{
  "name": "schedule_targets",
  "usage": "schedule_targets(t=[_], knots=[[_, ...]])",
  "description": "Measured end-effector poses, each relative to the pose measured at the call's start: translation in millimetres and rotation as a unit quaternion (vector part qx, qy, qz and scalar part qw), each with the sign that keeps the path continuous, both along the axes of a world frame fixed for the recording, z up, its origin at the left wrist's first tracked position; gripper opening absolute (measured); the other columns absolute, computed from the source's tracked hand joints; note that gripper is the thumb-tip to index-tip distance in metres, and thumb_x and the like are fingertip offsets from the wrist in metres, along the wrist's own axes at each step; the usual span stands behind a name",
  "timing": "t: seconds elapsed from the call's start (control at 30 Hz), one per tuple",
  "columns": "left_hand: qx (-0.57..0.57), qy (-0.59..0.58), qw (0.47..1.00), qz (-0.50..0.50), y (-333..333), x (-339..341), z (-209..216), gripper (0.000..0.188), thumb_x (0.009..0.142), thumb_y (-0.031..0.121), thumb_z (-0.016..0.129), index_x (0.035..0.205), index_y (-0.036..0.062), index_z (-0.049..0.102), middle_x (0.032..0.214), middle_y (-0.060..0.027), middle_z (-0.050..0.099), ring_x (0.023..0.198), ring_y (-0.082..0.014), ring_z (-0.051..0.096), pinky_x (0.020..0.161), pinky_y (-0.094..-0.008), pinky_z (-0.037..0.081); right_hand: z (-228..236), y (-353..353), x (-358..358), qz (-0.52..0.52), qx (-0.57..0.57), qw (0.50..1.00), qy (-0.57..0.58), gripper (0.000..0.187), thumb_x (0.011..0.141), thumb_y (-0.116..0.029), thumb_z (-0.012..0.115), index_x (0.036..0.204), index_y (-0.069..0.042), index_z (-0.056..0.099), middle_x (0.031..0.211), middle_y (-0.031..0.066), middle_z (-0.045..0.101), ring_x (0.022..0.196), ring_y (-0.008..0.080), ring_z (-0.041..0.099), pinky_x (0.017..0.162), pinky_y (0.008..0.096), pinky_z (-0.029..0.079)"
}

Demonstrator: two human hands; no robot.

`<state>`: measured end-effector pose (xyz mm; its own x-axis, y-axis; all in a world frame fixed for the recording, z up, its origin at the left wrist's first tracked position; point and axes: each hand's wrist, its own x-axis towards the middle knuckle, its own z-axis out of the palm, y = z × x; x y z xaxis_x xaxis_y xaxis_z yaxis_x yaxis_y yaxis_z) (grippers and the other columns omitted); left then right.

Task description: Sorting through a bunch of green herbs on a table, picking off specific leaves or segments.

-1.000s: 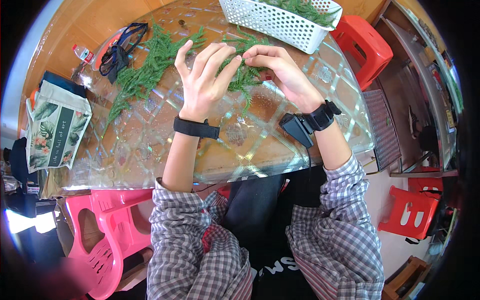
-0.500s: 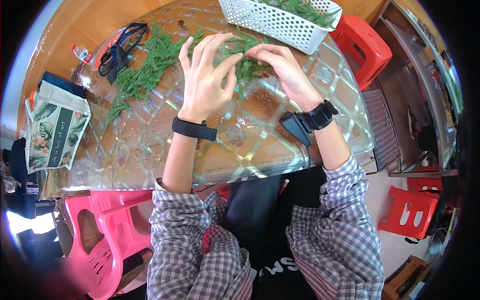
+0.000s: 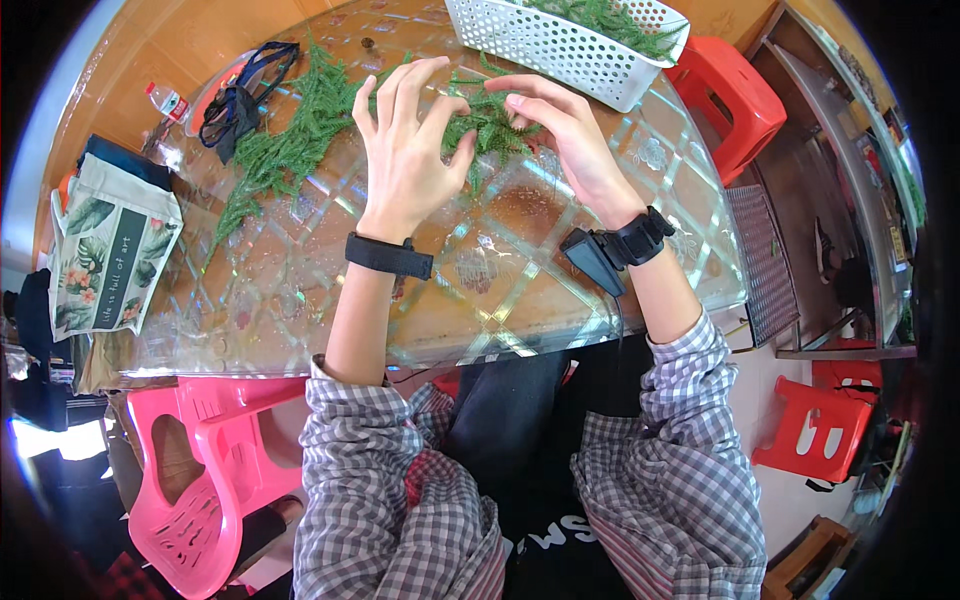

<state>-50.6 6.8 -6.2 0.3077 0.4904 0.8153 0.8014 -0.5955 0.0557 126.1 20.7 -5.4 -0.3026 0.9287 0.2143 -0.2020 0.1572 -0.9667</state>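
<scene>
A feathery green sprig (image 3: 490, 128), which looks like artificial foliage, sits between my two hands over the table. My right hand (image 3: 580, 140) is closed, thumb and fingers curled at the sprig's right side; the exact grip is partly hidden by the fingers. On the other side, my left hand (image 3: 405, 150) has its fingers spread, with thumb and index finger apart and nothing visible between them. Left of that hand lies a larger pile of similar green sprigs (image 3: 295, 145). Both wrists wear black straps, the right one with a dark device (image 3: 592, 258).
A white perforated basket (image 3: 580, 60) holding greenery stands at the far edge of the patterned table (image 3: 480, 330). Left are a black strappy item (image 3: 235, 125), a bottle (image 3: 167, 102) and a leaf-print bag (image 3: 120, 250). A red stool (image 3: 735, 100) and pink chair (image 3: 215, 450) flank the table.
My left thumb and index finger have moved apart, away from the right fingertips. The right fingers have curled in more beside the sprig. My forearms have barely moved.
</scene>
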Motion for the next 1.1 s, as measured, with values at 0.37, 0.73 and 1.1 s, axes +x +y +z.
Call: schedule_targets(t=[0.37, 0.73, 1.1], knots=[[0.007, 0.002, 1.000, 0.029, -1.7, -0.1, 0.8, 0.025, 0.056, 0.007, 0.070, 0.071, 0.0117, 0.051, 0.117, -0.0027, 0.046, 0.116, -0.0212, 0.041, 0.101, -0.0473, 0.021, -4.6, -1.0, -0.9, 0.030, 0.042, 0.998, -0.032, 0.027, 0.085, -0.014, 0.052, 0.110, -0.005, 0.059, 0.082, -0.0047, 0.053, 0.076, 0.0035, 0.047, 0.068, 0.0184, 0.038], [0.014, -0.079, 0.992, 0.095, 5.9, -11.5, -5.3, 0.026, 0.057, 0.007, 0.070, 0.074, 0.0104, 0.051, 0.114, -0.0079, 0.046, 0.112, -0.0251, 0.042, 0.098, -0.0472, 0.024, -12.6, 7.8, 1.6, -0.024, 0.096, 0.986, -0.132, 0.015, 0.081, -0.003, 0.055, 0.094, 0.000, 0.062, 0.079, -0.0028, 0.058, 0.072, 0.0022, 0.049, 0.063, 0.0182, 0.038], [-0.013, -0.099, 0.995, 0.026, 3.3, -10.1, -5.2, 0.021, 0.063, 0.010, 0.071, 0.078, 0.0075, 0.057, 0.113, -0.0095, 0.047, 0.113, -0.0265, 0.041, 0.097, -0.0471, 0.025, -18.1, 14.6, 9.8, -0.109, 0.122, 0.968, -0.190, 0.005, 0.080, -0.003, 0.059, 0.084, 0.000, 0.061, 0.074, -0.0034, 0.057, 0.065, 0.0011, 0.048, 0.058, 0.0172, 0.037]])
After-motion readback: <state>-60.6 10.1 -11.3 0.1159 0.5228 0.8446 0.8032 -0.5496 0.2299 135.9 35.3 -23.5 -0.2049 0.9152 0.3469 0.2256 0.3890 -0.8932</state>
